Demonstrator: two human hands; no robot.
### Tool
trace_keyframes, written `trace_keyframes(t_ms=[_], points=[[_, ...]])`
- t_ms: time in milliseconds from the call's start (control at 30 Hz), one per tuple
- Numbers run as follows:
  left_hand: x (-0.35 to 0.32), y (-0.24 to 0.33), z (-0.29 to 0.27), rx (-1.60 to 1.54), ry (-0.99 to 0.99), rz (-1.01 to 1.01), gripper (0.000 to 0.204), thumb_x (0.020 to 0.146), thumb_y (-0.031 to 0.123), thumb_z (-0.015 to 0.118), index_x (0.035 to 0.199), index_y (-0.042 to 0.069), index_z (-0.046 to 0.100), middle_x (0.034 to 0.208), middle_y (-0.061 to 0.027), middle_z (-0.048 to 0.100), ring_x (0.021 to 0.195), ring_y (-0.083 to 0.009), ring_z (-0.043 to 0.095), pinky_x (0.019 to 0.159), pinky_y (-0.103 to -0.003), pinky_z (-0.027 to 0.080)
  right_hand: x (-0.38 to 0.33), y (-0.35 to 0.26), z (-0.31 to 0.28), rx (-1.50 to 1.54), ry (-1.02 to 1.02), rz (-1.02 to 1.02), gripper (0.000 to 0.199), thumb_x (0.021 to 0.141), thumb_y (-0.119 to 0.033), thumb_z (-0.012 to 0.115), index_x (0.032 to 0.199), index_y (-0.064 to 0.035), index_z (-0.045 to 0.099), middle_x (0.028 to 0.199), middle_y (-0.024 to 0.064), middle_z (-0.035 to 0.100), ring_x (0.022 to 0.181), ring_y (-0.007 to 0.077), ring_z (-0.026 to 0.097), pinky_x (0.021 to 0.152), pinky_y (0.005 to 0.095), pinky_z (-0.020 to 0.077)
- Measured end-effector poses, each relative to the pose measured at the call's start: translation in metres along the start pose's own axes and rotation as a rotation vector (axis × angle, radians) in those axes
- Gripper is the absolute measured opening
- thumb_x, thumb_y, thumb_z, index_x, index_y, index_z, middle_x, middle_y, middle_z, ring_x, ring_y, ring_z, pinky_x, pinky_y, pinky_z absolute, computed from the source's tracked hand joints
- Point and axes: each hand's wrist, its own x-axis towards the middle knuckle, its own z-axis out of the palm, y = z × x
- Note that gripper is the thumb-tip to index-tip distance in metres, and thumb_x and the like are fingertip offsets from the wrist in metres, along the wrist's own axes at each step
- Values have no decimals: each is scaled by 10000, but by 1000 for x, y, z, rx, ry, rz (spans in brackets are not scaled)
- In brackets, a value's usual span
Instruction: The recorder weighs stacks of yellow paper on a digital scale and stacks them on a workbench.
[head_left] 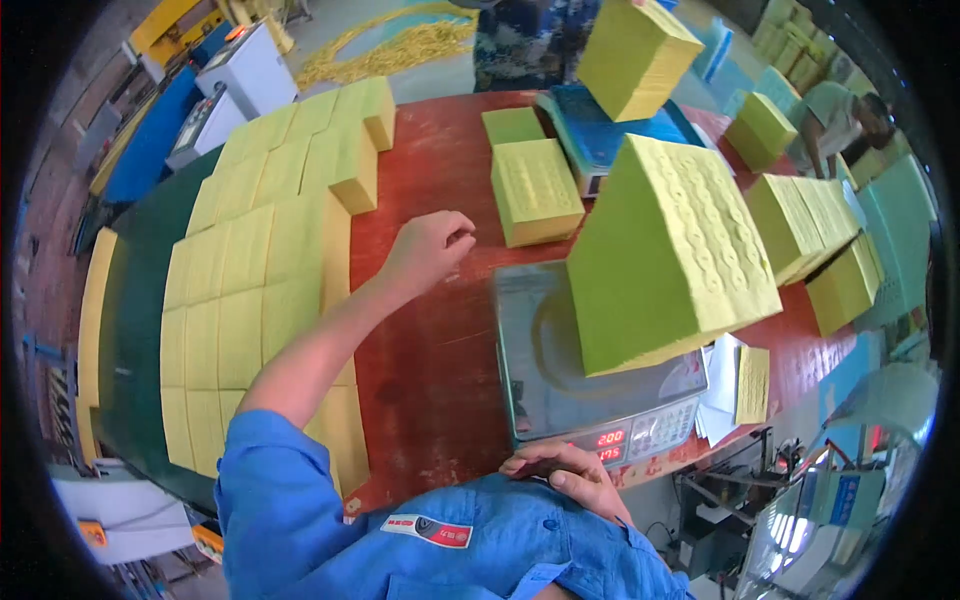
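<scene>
A yellow block (655,260) stands right of the empty left hand (432,248), beyond the empty right hand (572,478).

- The rectangular block (625,270) on the nearer weighing scale (535,350) is showing greenish yellow on its plain side and paler yellow on its lighter face, where chain-like rows of loops are running.
- The nearer weighing scale is pairing a silver-grey platform with glowing red digits (611,438).
- The farther scale (583,128) is displaying a bright blue platform.
- The stacked blocks (235,245) are presenting pale yellow, their seams forming a grid.
- The tabletop (420,400) is showing brick red with pale scuffs.
- The work shirt (290,510) is appearing solid blue, its badge (428,530) combining white, red and dark grey.
- A bystander's garment (530,45) is carrying a dark, mottled pattern.
</scene>
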Motion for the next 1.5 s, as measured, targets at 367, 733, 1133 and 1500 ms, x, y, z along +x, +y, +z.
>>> trace_keyframes(t_ms=[367, 733, 1133, 1500], points=[[-17, 53, 25, -86, -27, -81, 144, 899, 92, 646, 1009, 2, 668, 894, -102, 685, 816, -125, 655, 750, -279, 521, -34, 13, -28, 19, -137, -83, 437, 981, -147, 554, 1379, 25, 493, 1282, 142, 607, 1215, 228, 561, 1059, 378, 416], [22, 6, 41, 57, 260, 19, 251, 859, 219, 628, 1013, 35, 697, 989, -136, 711, 913, -254, 690, 804, -358, 532, -61, -7, -42, 23, -91, 83, 492, 940, -255, 599, 1330, 37, 535, 1250, 173, 621, 1203, 268, 567, 1065, 410, 406], [90, 8, 103, 405, 81, 299, 374, 686, 231, 800, 940, 38, 604, 1034, -138, 600, 1028, -315, 592, 847, -421, 528, -29, 8, 6, 25, 135, 119, 526, 913, -285, 617, 1304, 58, 541, 1260, 178, 615, 1194, 270, 567, 1082, 398, 384], [72, -21, 105, 299, 374, 362, 366, 712, 223, 789, 972, 36, 612, 1020, -99, 619, 927, -290, 616, 761, -390, 538, -6, 11, -3, 119, 200, 72, 503, 914, -261, 596, 1304, 53, 549, 1224, 174, 632, 1209, 268, 558, 1089, 394, 372]])
